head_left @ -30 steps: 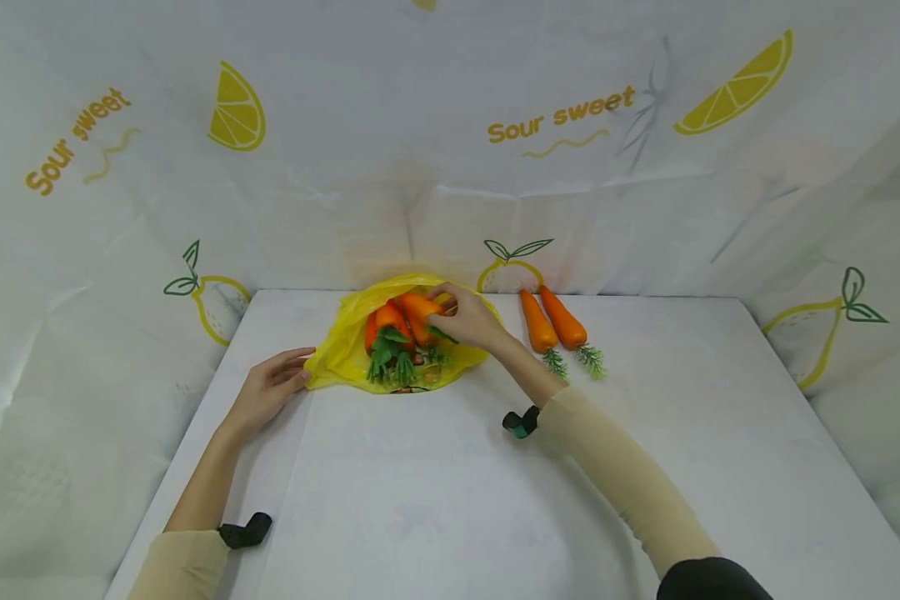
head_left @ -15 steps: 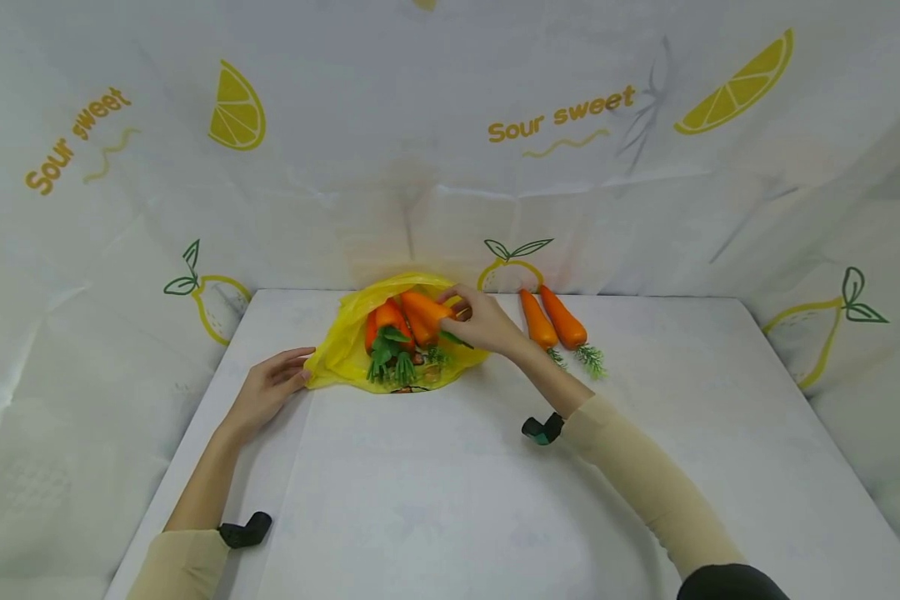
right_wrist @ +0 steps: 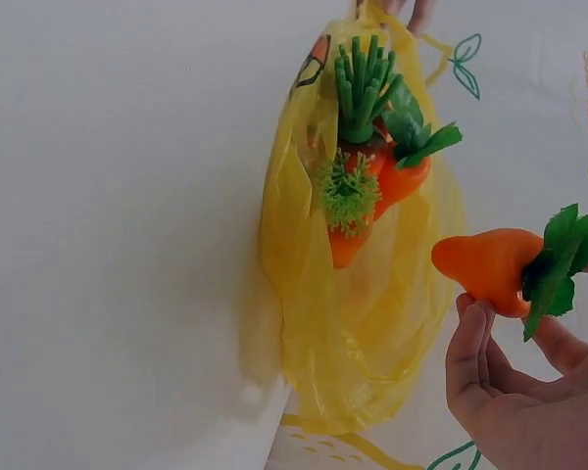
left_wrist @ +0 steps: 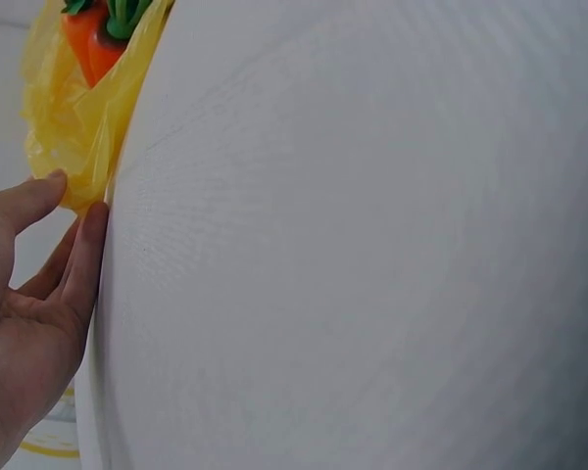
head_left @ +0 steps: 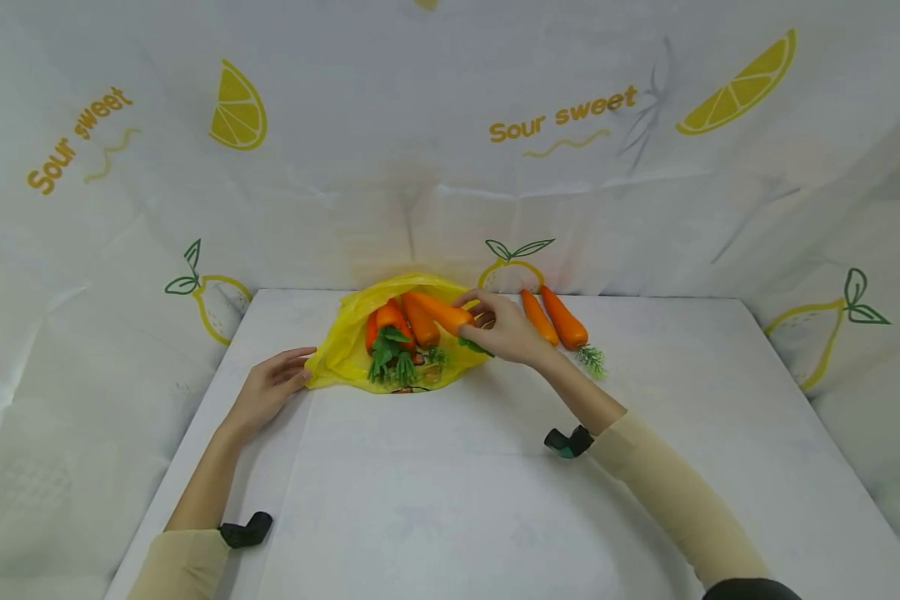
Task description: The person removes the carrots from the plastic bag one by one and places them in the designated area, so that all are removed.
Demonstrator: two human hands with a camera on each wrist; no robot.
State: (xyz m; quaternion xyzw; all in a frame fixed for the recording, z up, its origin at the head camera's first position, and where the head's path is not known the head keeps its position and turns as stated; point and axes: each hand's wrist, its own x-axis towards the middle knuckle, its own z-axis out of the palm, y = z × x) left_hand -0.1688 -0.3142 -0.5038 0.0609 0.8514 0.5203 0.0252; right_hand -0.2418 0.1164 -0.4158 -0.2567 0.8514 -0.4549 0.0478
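The left hand point(head_left: 266, 392) pinches the corner of a yellow bag point(head_left: 332, 360). Carrots point(head_left: 394, 317) lie inside, leafy ends toward its opening. At the bag's mouth, the right hand point(head_left: 506, 332) grips a separate carrot point(head_left: 444, 312) near its leaves. Beyond, two loose carrots point(head_left: 566, 322) lie side by side on the white table point(head_left: 420, 500).

head view | left lettering point(head_left: 84, 131): "sour sweet" | right lettering point(head_left: 562, 115): "sour sweet" | both printed in orange on the white backdrop point(head_left: 382, 100)
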